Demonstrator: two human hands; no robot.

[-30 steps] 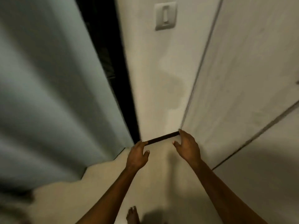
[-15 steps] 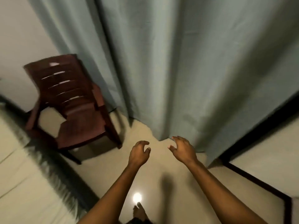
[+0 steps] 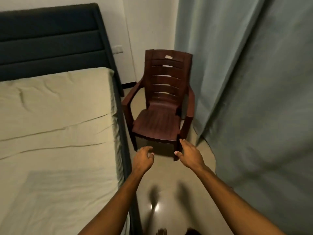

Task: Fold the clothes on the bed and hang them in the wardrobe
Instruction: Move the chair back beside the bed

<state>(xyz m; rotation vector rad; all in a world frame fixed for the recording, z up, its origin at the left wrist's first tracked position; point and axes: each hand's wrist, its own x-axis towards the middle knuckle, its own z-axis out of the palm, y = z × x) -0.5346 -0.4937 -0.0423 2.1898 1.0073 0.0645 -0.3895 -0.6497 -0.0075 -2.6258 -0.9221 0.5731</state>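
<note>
**One bed, one chair, one curtain, two empty hands**

Left: one bed (image 3: 55, 126), the task's thing in view, filling the left half of the head view. Its long axis runs from the bottom edge of the picture up toward the far wall, with the head end pointing away from the person. One dark padded headboard (image 3: 50, 38), marked by three horizontal bands, stands upright at that far end against the pale wall. The mattress carries a single pale yellow-green sheet, creased by several shallow folds that run across its width; the sheet's right edge hangs over a dark bed frame. No clothes can be seen on the visible part of the sheet.

Centre: one dark brown plastic chair (image 3: 159, 116) with a slatted back and two armrests stands on the glossy floor (image 3: 169, 192) in the far corner, just beside the bed's right edge, its seat facing the person. Two bare forearms reach forward over the floor. The left hand (image 3: 142, 160) hangs near the bed's right edge, its grip released, fingers loosely curled around nothing. The right hand (image 3: 189, 155) hovers before the chair's front right leg, grip likewise released, fingers spread and holding nothing.

Right: one grey-green curtain (image 3: 254, 99) falls in long vertical folds to the floor, just beside the chair.
</note>
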